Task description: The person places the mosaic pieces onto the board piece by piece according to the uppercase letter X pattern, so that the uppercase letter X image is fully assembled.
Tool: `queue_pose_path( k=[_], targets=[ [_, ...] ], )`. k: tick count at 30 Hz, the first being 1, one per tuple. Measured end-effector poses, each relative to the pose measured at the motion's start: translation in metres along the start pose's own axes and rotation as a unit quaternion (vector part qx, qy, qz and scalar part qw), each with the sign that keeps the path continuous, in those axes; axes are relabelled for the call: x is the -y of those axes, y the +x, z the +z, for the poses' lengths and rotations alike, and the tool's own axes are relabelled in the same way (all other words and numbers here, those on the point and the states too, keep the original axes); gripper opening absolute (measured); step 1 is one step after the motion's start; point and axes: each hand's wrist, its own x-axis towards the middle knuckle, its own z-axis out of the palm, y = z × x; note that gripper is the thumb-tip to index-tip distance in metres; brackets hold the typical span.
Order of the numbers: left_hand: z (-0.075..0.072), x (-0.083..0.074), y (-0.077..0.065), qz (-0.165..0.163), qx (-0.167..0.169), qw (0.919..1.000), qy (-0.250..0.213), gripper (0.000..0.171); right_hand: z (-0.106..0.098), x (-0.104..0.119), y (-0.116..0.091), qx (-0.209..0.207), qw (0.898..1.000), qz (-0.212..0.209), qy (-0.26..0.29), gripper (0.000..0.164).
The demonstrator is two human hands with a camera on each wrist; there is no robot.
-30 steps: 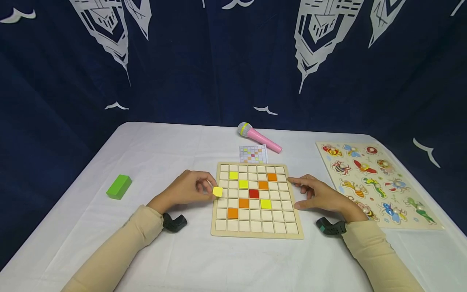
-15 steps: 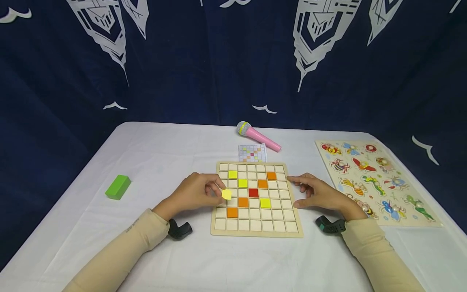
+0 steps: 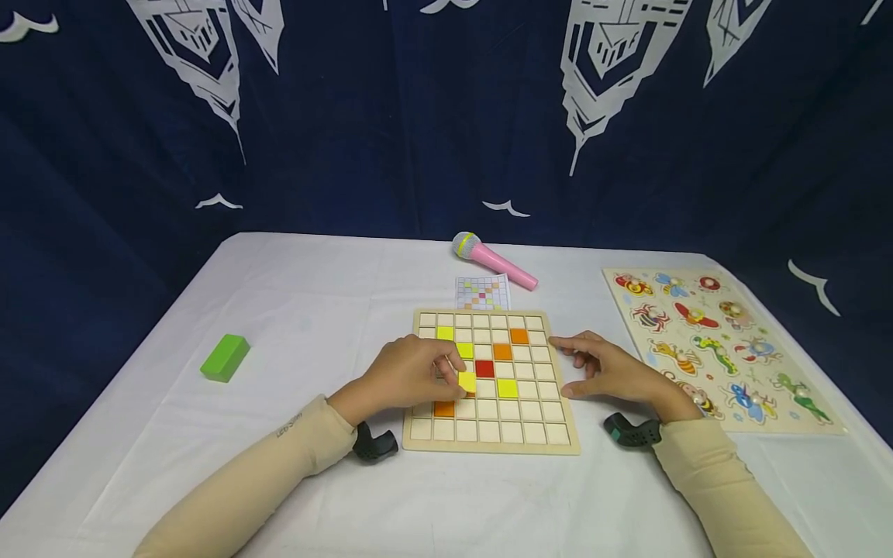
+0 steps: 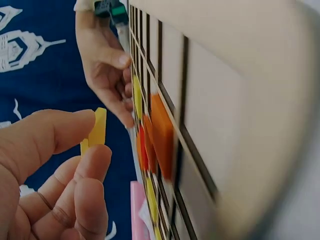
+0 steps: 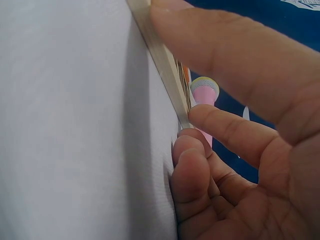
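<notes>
Between thumb and index finger, my left hand (image 3: 412,373) pinches a yellow square tile (image 3: 467,382), seen edge-on as a yellow piece (image 4: 100,129) in the left wrist view. It hovers over the left-middle squares of a wooden grid board (image 3: 488,449), overlapping an orange tile there. Also on the board lie a red tile (image 3: 484,369), a yellow-green tile (image 3: 507,388) and several other orange and yellow-green tiles, some partly covered by the left hand. At the board's right edge rest the thumb and index fingertips of my right hand (image 3: 617,373); its other fingers are bent.
Behind the board lies a small printed grid card (image 3: 481,292), with a pink toy microphone (image 3: 509,270) beyond it. A green block (image 3: 225,358) sits far left on the white cloth. An insect puzzle board (image 3: 774,426) takes up the right side.
My left hand has carried the yellow tile rightward from the board's left edge to over its inner squares. The right hand has stayed at the right edge.
</notes>
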Motion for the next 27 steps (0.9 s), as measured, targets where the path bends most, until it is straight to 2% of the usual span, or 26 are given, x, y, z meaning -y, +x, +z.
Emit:
queue_pose_path(
  k=[5, 15, 23, 27],
  targets=[
    [0.007, -0.012, 0.007, 0.007, 0.011, 0.9999, 0.007, 0.023, 0.000, 0.001, 0.000, 0.000, 1.000, 0.002, 0.005, 0.082],
    [0.024, -0.031, 0.018, -0.014, 0.030, 0.9991, 0.027, 0.021, -0.001, 0.001, 0.000, -0.002, 1.000, 0.002, -0.008, 0.082],
    [0.038, -0.048, 0.029, -0.030, 0.063, 0.9936, 0.089, 0.022, -0.001, 0.000, 0.001, -0.002, 1.000, 0.003, -0.012, 0.083],
    [0.043, -0.055, 0.034, -0.032, 0.071, 0.9922, 0.098, 0.023, -0.001, 0.000, 0.001, -0.002, 1.000, 0.002, -0.011, 0.083]
  ],
)
